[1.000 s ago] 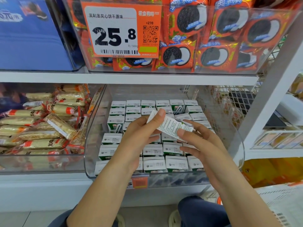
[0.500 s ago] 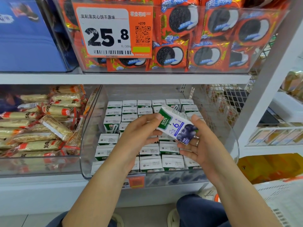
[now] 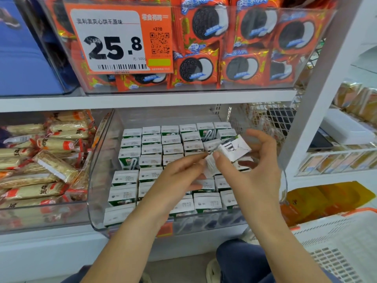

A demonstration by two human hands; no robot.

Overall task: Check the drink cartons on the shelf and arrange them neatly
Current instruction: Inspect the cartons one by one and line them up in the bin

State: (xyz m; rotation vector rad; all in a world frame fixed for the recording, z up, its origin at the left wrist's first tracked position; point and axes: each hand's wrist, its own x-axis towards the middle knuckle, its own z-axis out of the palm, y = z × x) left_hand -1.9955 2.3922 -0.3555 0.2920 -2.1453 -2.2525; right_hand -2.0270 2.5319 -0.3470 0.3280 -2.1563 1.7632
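White shop shelving [image 3: 155, 103] fills the view, with a clear plastic bin [image 3: 102, 160] on the lower shelf packed with rows of small drink cartons [image 3: 152, 150] standing top-up. Above the grip sits another bin of orange cookie packs [image 3: 195, 66] behind a price tag [image 3: 114, 41]; to its left, wrapped snack bars [image 3: 51, 166].

One carton [image 3: 226, 154] is lifted clear of the rows, blurred and tilted. The right hand [image 3: 251, 174] grasps it with thumb across the near face and fingers behind; the left hand [image 3: 179, 176] pinches its lower end with the fingertips.

To check it well, the carton probably wants turning slowly until the printed face is readable, both hands steadying opposite ends without squeezing the thin walls. Just beneath the grip the rows look uneven, with a likely gap; setting the carton back upright, top facing as its neighbours', and nudging it flush would keep the lines straight. A straw on a carton behind the grip could snag.
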